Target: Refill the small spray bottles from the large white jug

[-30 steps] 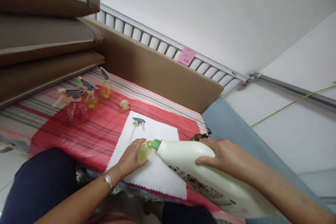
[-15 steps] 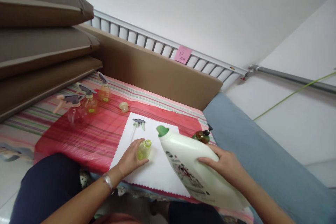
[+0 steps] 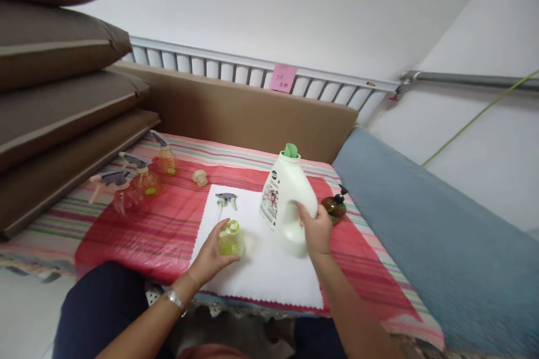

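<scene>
Over a white mat [image 3: 261, 277], the left hand [image 3: 210, 256] is gripping and partly hiding a yellow-green bottle [image 3: 231, 241]; the right hand [image 3: 318, 230] is clasping a white jug [image 3: 291, 176], whose label [image 3: 270, 201] is showing unreadably small print.

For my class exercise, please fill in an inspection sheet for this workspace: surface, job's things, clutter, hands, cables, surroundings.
Surface: white mat over a red cover and striped cloth.
Job's things: small yellow-green bottle, open-topped; white jug with green spout, roughly upright; spray head lying on the mat.
Clutter: three spray bottles left; pale cap; dark pump bottle right.
Hands: left hand holds the small bottle; right hand grips the jug's handle.
Cables: yellow-green line by the wall; cord or cable, cannot tell.
Surroundings: brown cushions, brown panel, pink note.
</scene>
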Demonstrator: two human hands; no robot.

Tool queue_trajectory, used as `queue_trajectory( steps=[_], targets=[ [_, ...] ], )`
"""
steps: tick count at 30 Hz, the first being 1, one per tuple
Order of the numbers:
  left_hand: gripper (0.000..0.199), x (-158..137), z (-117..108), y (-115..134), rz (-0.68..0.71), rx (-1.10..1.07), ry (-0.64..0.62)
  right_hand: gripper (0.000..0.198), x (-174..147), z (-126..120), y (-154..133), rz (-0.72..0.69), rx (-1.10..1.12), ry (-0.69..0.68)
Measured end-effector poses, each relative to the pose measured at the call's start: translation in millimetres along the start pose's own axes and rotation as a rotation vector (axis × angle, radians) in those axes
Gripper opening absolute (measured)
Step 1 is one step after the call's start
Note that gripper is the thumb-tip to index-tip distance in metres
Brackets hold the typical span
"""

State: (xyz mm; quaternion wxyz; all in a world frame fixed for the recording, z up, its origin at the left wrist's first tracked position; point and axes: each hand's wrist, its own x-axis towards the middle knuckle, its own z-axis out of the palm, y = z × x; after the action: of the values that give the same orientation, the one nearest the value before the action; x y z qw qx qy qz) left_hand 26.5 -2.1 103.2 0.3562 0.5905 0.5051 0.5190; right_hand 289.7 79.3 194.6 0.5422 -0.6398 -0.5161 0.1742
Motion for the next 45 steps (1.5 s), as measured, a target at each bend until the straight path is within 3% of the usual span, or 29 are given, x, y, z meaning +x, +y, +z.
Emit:
queue_trajectory(
  steps=[4, 8, 12, 19, 24, 26, 29, 34, 40, 45],
  targets=[
    [0.083, 6, -27, 11, -0.078, -0.110, 0.164, 0.047, 1, 35, 12, 0.045, 0.055, 0.063],
    [0.074, 12, -63, 20, -0.168, -0.109, 0.252, 0.047, -2, 46, 23, 0.085, 0.076, 0.078],
    [0.074, 11, -82, 20, -0.162, -0.066, 0.323, 0.046, -7, 40, 31, 0.080, 0.090, 0.002],
    [0.077, 3, -83, 4, -0.118, 0.043, 0.283, 0.042, -15, 13, 30, -0.053, 0.048, -0.134],
    [0.074, -2, -84, -5, -0.133, 0.056, 0.248, 0.045, -34, -10, 9, -0.178, 0.064, 0.016],
    [0.074, -4, -85, -8, -0.152, 0.039, 0.251, 0.041, -43, -7, -4, -0.197, 0.036, -0.025],
    [0.074, -8, -89, -15, -0.157, 0.032, 0.257, 0.033, -52, 25, -22, -0.176, -0.015, -0.320],
    [0.079, -26, -98, -34, -0.191, -0.046, 0.276, 0.015, -57, 119, -37, -0.118, -0.212, -0.661],
    [0.081, -53, -111, -41, -0.247, -0.074, 0.310, 0.028, -52, 208, -59, -0.057, -0.567, -0.756],
    [0.078, -53, -113, -36, -0.235, -0.044, 0.274, 0.031, -50, 244, -64, 0.000, -0.659, -0.760]
  ],
)
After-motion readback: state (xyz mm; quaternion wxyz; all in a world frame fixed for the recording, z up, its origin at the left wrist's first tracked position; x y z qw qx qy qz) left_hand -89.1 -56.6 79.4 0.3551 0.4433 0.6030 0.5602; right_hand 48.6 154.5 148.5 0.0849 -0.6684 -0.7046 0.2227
